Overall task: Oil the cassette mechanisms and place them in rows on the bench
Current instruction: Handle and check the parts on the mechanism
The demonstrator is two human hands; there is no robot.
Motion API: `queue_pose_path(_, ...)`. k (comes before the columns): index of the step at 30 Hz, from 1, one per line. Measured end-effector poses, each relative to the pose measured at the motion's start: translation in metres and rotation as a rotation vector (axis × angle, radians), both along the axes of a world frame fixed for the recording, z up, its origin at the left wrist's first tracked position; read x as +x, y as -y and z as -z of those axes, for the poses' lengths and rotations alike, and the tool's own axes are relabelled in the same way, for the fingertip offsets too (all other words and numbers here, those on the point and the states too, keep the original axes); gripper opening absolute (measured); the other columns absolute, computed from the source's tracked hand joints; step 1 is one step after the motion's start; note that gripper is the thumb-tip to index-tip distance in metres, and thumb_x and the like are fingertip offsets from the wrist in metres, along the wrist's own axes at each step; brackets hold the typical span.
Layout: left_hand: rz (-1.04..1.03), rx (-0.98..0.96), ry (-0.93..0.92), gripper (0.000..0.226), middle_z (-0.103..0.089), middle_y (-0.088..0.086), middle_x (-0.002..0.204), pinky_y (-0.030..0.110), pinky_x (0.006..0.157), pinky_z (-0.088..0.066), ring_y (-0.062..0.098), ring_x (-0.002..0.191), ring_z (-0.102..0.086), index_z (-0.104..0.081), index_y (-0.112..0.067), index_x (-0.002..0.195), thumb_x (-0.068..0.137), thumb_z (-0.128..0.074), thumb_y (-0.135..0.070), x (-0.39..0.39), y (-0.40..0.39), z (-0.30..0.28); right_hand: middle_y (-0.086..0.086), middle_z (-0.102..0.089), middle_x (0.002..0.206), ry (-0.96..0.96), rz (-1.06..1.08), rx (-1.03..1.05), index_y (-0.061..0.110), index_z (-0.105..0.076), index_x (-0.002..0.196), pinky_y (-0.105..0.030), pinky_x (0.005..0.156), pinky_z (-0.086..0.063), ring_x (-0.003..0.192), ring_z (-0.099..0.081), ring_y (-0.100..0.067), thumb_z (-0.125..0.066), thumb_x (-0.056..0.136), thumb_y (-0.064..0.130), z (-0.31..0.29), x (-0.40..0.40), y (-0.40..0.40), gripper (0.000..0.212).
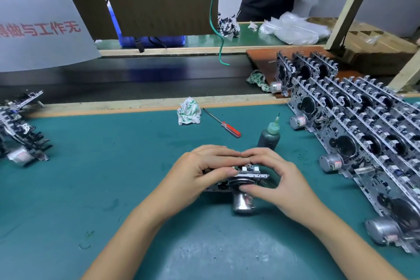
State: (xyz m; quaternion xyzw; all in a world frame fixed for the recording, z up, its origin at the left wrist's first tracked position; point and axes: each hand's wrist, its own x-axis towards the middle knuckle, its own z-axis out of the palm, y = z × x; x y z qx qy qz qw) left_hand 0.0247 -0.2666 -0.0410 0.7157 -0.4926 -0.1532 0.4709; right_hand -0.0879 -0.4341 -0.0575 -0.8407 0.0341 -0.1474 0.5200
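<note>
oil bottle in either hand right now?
No, the oil bottle stands alone on the mat while both hands grip the cassette mechanism.

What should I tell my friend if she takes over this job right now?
Left hand and right hand: both grip one mechanism low over the green mat, its motor pointing toward you.
Oil bottle: standing upright just beyond the hands, untouched.
Screwdriver and a crumpled rag lie farther back.
Done: many mechanisms stand in rows on the right.
Left: a pile on the left looks to be waiting. Whether the held one is oiled yet cannot be told; after oiling, add it to the rows.
</note>
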Motion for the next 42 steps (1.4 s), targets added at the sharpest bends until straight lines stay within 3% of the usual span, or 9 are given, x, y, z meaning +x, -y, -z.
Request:
queue_pose_path(8,0.009,-0.003,0.001,0.032,-0.058,-0.034,0.115,0.006,0.095,-0.032,-0.009,0.114,-0.049,-0.060,-0.048,0.114,0.087,-0.056,-0.030,0.002,0.002,0.000,0.021,-0.062,0.105,-0.050,0.018,-0.059,0.030,-0.066,0.101,-0.016,0.094,-0.039,0.109,-0.056,-0.003,-0.081,0.072,0.024,-0.003,-0.003,0.000,0.033)
queue_pose_path(11,-0.001,0.009,0.010,0.033,-0.056,-0.032,0.118,0.006,0.095,-0.032,-0.009,0.115,-0.048,-0.057,-0.054,0.112,0.087,-0.055,-0.032,0.002,0.003,0.000,0.022,-0.061,0.099,-0.036,0.197,-0.459,0.036,-0.064,0.100,-0.016,0.091,-0.034,0.102,-0.050,0.002,-0.065,0.073,0.054,0.002,-0.015,0.001,0.033)
queue_pose_path(13,-0.004,0.013,0.009,0.031,-0.057,-0.031,0.117,0.006,0.095,-0.032,-0.009,0.116,-0.048,-0.057,-0.056,0.109,0.087,-0.055,-0.033,0.003,0.003,0.000,0.014,-0.064,0.085,0.019,0.229,-0.723,0.024,-0.070,0.086,-0.021,0.085,-0.034,0.090,-0.052,-0.006,-0.054,0.077,0.057,0.008,-0.021,0.001,0.037)
queue_pose_path(20,0.002,0.021,0.000,0.023,-0.063,-0.025,0.115,0.011,0.096,-0.035,-0.005,0.115,-0.051,-0.066,-0.052,0.104,0.087,-0.056,-0.041,0.004,0.002,0.000,0.015,-0.069,0.086,-0.014,0.159,-0.935,0.021,-0.072,0.085,-0.022,0.088,-0.031,0.094,-0.061,-0.014,-0.044,0.081,0.060,0.001,-0.022,0.004,0.048)
queue_pose_path(25,-0.078,0.019,0.128,0.027,-0.062,-0.025,0.112,0.014,0.095,-0.038,-0.003,0.111,-0.054,-0.064,-0.048,0.107,0.080,-0.063,-0.041,0.005,-0.008,-0.009,0.011,-0.058,0.082,0.046,0.207,-0.874,0.020,-0.059,0.088,-0.026,0.069,-0.036,0.078,-0.056,-0.014,-0.041,0.083,0.062,-0.031,-0.013,0.005,0.046)
queue_pose_path(30,-0.218,0.011,0.457,0.025,-0.060,-0.019,0.084,0.014,0.070,-0.040,0.000,0.080,-0.053,-0.075,-0.029,0.084,0.079,-0.062,-0.049,0.005,-0.023,-0.015,0.001,-0.057,0.058,0.073,-0.075,-1.143,0.016,-0.053,0.070,-0.027,0.041,-0.033,0.052,-0.058,-0.022,-0.039,0.087,0.053,-0.053,0.012,0.000,0.043)
queue_pose_path(36,-0.164,0.059,0.628,0.020,-0.058,-0.011,0.080,0.011,0.061,-0.034,0.000,0.071,-0.044,-0.076,-0.022,0.084,0.082,-0.063,-0.036,0.000,-0.017,-0.030,0.001,-0.057,0.054,0.092,-0.207,-1.251,0.016,-0.054,0.067,-0.024,0.044,-0.020,0.046,-0.057,-0.024,-0.044,0.091,0.042,-0.065,0.013,0.005,0.037)
queue_pose_path(39,-0.087,-0.012,0.691,0.028,-0.056,-0.012,0.082,0.008,0.064,-0.033,-0.003,0.071,-0.040,-0.075,-0.021,0.086,0.086,-0.055,-0.042,-0.004,0.000,-0.052,0.001,-0.054,0.052,0.144,-0.114,-1.185,0.018,-0.051,0.065,-0.024,0.041,-0.024,0.044,-0.054,-0.024,-0.043,0.090,0.041,-0.078,-0.008,0.017,0.035)
queue_pose_path(42,0.008,-0.112,0.754,0.029,-0.060,-0.006,0.084,0.020,0.067,-0.039,0.008,0.077,-0.049,-0.074,-0.017,0.088,0.088,-0.054,-0.037,-0.014,0.039,-0.083,0.006,-0.039,0.048,0.185,0.013,-1.064,0.023,-0.040,0.063,-0.026,0.044,-0.025,0.041,-0.038,-0.017,-0.042,0.091,0.042,-0.105,-0.036,0.042,0.035)
